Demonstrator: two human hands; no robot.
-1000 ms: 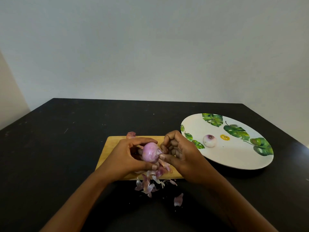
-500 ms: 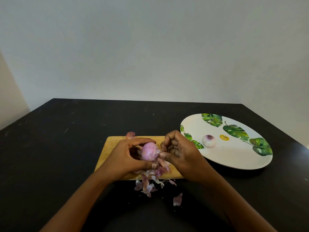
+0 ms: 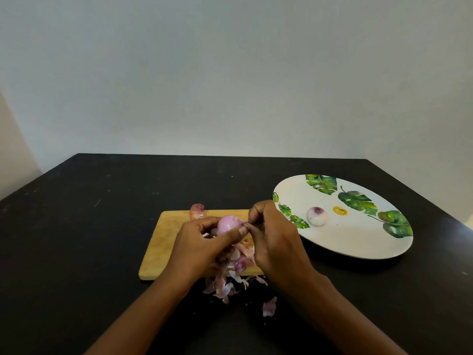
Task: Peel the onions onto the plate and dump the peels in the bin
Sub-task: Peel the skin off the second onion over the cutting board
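My left hand [image 3: 202, 242] grips a pink-purple onion [image 3: 228, 223] above the wooden cutting board [image 3: 163, 242]. My right hand [image 3: 273, 234] pinches at the onion's right end with thumb and fingertips, where a bit of skin sits. A pile of loose onion peels [image 3: 236, 265] lies below the hands, on the board's front edge and spilling onto the table. One peeled onion [image 3: 317, 216] sits on the white plate [image 3: 345, 242] with green leaf prints, to the right. No bin is in view.
The black table [image 3: 76, 239] carries everything. A single stray peel [image 3: 269, 306] lies on the table nearer to me. Another reddish peel piece [image 3: 197, 210] rests at the board's far edge. A pale wall stands behind the table.
My hands have shifted slightly; the left thumb now crosses over the onion's front, and my right fingertips have closed in on the onion's right end.
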